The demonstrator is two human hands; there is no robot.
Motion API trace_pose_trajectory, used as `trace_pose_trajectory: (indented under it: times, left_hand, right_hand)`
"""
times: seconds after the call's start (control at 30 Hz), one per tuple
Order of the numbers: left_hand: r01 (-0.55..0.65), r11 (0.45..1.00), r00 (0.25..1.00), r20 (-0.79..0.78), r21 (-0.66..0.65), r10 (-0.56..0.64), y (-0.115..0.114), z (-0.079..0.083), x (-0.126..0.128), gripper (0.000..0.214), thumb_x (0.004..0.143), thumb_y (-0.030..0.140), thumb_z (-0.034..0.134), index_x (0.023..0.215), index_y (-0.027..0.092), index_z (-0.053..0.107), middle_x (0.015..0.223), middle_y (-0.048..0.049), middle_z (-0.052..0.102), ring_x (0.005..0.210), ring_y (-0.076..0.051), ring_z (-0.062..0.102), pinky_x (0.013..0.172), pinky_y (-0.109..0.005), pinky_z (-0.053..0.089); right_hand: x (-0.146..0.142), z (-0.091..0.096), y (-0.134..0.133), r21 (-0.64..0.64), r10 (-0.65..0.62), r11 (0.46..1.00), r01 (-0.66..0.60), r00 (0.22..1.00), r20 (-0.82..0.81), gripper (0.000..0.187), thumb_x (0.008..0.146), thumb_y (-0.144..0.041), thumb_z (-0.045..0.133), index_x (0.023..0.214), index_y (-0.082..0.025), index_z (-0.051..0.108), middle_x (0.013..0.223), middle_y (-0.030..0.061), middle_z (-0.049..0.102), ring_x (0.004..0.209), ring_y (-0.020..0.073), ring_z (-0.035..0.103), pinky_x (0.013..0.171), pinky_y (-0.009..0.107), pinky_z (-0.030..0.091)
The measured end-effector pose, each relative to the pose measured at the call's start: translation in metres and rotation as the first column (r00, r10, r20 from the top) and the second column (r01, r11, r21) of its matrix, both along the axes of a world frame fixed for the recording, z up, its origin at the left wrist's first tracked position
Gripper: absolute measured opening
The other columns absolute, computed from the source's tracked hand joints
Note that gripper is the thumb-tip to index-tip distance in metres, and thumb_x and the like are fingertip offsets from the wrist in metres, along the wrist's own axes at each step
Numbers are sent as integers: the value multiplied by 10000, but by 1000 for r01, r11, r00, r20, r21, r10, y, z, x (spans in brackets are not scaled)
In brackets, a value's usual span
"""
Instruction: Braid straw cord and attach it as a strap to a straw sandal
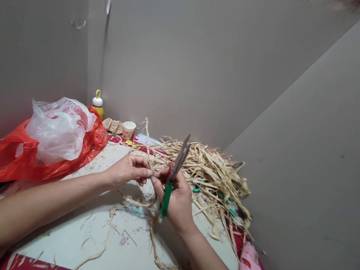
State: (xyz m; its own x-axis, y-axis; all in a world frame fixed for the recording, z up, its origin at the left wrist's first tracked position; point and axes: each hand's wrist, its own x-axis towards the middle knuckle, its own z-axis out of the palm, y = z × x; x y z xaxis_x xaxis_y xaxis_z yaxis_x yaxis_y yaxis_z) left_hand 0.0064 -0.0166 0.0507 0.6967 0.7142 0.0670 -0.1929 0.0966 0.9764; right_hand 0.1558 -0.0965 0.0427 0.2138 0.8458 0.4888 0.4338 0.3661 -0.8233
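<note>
My left hand (134, 171) pinches a braided straw cord (147, 135) between thumb and fingers over the board. Close against it, my right hand (175, 196) has its thumb and fingertips at the same spot on the cord. Green-handled scissors (166, 197) rest in my right hand, blades pointing up and slightly apart. Part of the braid rises above my left hand; more of it loops below and trails across the board toward the front. The exact point of the pinch is partly hidden by my fingers.
A heap of dry straw strips (210, 169) lies at the back right. Red and white plastic bags (58, 137) are at left. Behind stand a paper cup (128, 130), woven piece (113, 125) and yellow bottle (97, 106). A pink glue gun (254, 266) sits at right. Scraps litter the white board (132, 256).
</note>
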Motion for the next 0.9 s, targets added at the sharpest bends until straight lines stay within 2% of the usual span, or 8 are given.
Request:
trace_pose_trajectory:
  times: [0.23, 0.53, 0.7, 0.9]
  left_hand:
    - [-12, 1000, 1000, -24, -3, 11, -3, 6, 0, 302, 664, 387, 764, 646, 132, 602, 566, 10, 596, 518, -81, 533, 555, -217, 425]
    - [-74, 997, 997, 37, 2, 74, 1, 10, -4, 279, 675, 353, 763, 758, 120, 634, 657, -16, 629, 601, -112, 592, 555, -228, 455]
    - [-95, 995, 991, 93, 22, 93, 7, 9, -6, 219, 695, 293, 751, 807, 134, 651, 705, -14, 631, 657, -135, 623, 585, -248, 479]
    - [-62, 998, 992, 110, -5, 62, 5, 11, -7, 217, 687, 283, 757, 812, 139, 653, 718, -29, 648, 707, -153, 637, 648, -276, 498]
  right_hand:
    - [1, 3, 1, -38, -12, 999, 10, 999, -53, 176, 733, -289, 651, 794, -211, 506, 712, -13, 587, 589, 131, 535, 597, 260, 447]
    - [16, 2, 8, -24, 7, 1000, -11, 985, -170, 223, 755, -302, 676, 857, -209, 501, 762, -10, 595, 655, 133, 561, 641, 261, 464]
    - [17, 5, 7, -31, 25, 999, -30, 989, -149, 220, 769, -327, 666, 849, -211, 497, 749, -3, 599, 641, 140, 564, 633, 274, 475]
    - [14, 6, 5, -15, 15, 1000, -17, 996, -89, 193, 777, -331, 660, 868, -209, 541, 839, 32, 644, 752, 176, 612, 742, 327, 496]
